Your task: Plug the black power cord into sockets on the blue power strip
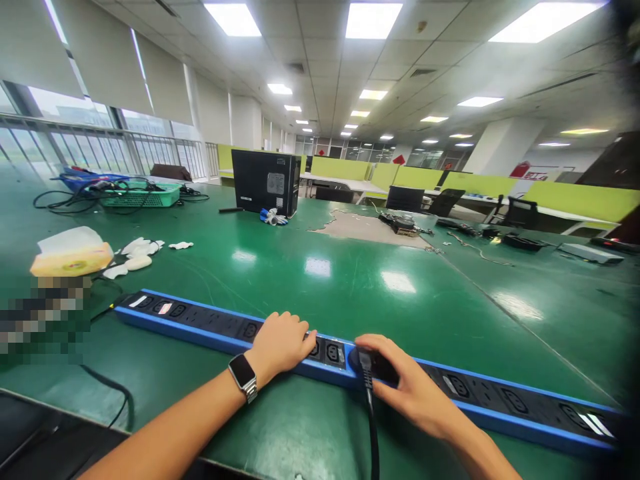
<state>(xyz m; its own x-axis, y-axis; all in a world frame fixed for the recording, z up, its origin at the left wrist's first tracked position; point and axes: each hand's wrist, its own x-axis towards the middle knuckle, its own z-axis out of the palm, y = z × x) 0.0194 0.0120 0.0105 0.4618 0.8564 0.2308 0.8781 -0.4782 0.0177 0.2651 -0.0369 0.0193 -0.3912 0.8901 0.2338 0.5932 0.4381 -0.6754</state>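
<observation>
blue-edged power strip (187, 327), lying slantwise across the green counter (300, 283). left hand (281, 343): draped over the strip, fingers bent; how firmly its grip closes cannot be told. right hand (407, 383): grip partly closed, thumb and fingers around 1 black plug (366, 363) at the strip, cord (373, 433) trailing nearward.

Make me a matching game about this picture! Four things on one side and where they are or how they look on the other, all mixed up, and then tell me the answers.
Things:
1. left hand
2. computer tower
3. right hand
4. basket

Clues:
A. at the black plug
B. light green, with dark cables
C. on the blue power strip, with a watch on its wrist
D. black, standing upright on the green table

Right pairs: 1-C, 2-D, 3-A, 4-B
</observation>
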